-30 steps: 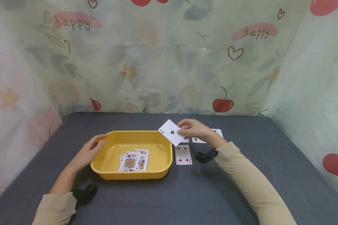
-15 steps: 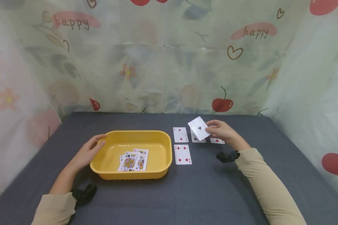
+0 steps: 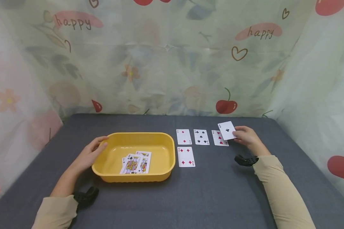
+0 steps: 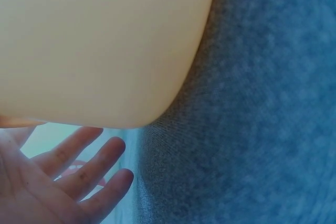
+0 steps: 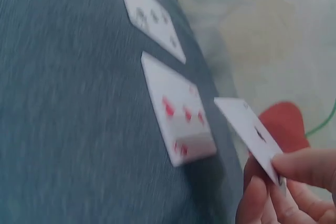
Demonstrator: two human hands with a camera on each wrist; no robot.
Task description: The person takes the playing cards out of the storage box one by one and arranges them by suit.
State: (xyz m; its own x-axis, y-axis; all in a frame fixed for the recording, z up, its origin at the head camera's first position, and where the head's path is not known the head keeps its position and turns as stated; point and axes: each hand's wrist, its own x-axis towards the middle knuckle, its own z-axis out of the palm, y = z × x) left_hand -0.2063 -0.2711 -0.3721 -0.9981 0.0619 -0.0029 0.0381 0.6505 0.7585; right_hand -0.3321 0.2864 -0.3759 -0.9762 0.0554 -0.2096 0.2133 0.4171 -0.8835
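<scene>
1. We see the right hand [image 3: 247, 137] pinching the ace of clubs [image 3: 226, 130] between thumb and fingers; the card sticks out to that hand's left.
2. Ace is raised off the table; from the head it overlaps the heart card [image 3: 218, 139], but we see a gap between them at the right wrist.
3. Farther left of the right hand, we log the five of spades [image 3: 201, 137], then the two of diamonds [image 3: 184, 136]; four of diamonds [image 3: 186, 157] lies left and nearer the person.
4. We have the left hand [image 3: 90, 154] touching the yellow tray [image 3: 134, 178], fingers loosely spread; king of spades [image 3: 132, 163] inside, to its right.
</scene>
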